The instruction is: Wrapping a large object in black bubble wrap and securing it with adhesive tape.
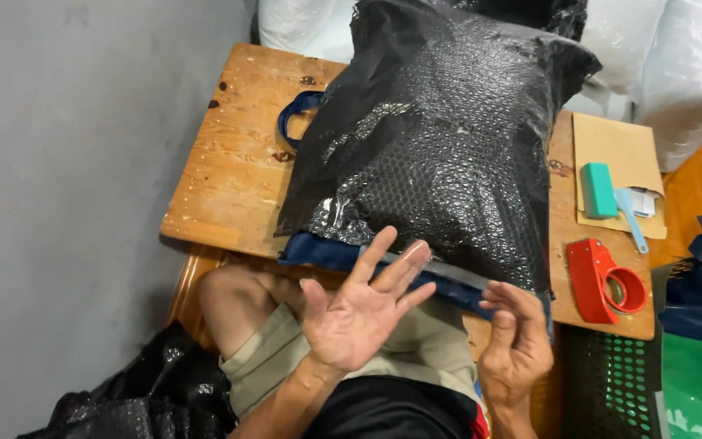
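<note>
A big bundle wrapped in black bubble wrap (440, 138) lies on a low wooden table (229, 171). Dark blue fabric (327, 254) shows under its near edge, and a blue strap loops out at its far left. My left hand (359, 309) is held palm up with fingers spread, just in front of the bundle's near edge. A strip of clear tape (448, 272) runs from its fingertips toward my right hand (517, 337). The right hand's fingers are curled at the bundle's near right corner, pinching the tape's other end.
A red tape dispenser (603, 280) sits on the table's right side. Behind it lies a brown envelope (619, 154) with a teal block and a light blue tool. White bags stand at the back. A green crate and blue bag are at right; black bubble wrap lies at the lower left.
</note>
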